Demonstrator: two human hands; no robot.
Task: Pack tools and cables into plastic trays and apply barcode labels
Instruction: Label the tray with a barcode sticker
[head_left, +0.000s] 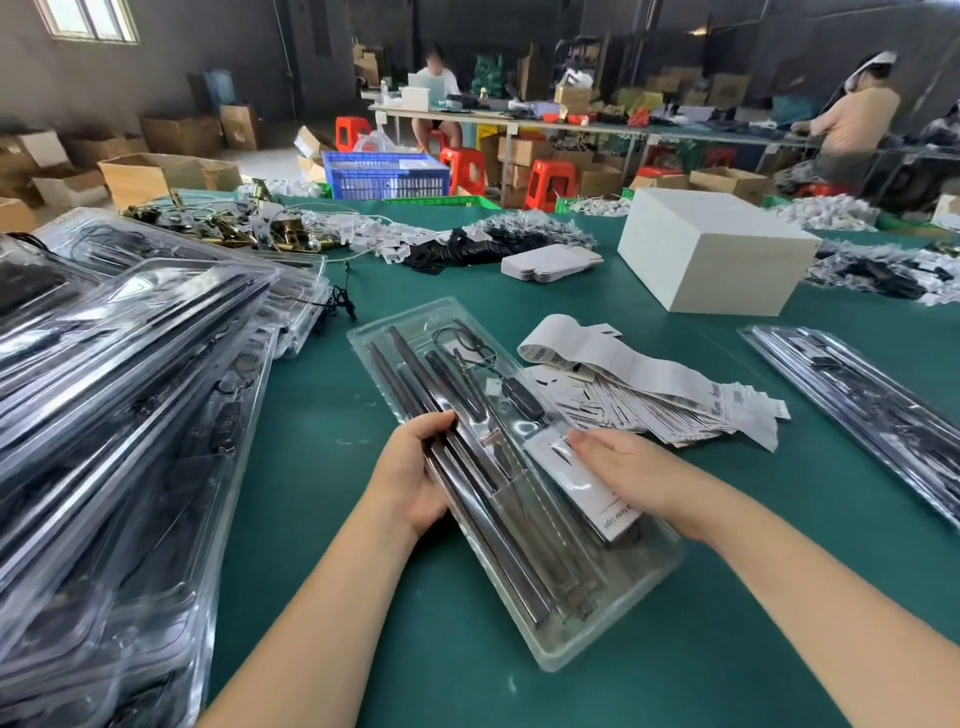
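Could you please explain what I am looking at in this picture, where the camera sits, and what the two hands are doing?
There is no machine here: a person works with two bare hands, and the single picture comes from a wide-angle camera worn on their head, looking forward and down.

On the green table in front of them lies a clear plastic tray holding long dark metal tools and a thin black cable. The left hand grips the tray's left edge, with the fingers over the tools. The right hand rests flat on a white label on the tray, apparently pressing it down.

To the right of the tray lies a heap of barcode labels. On the left is a stack of filled trays; another filled tray lies far right. A white box stands behind.
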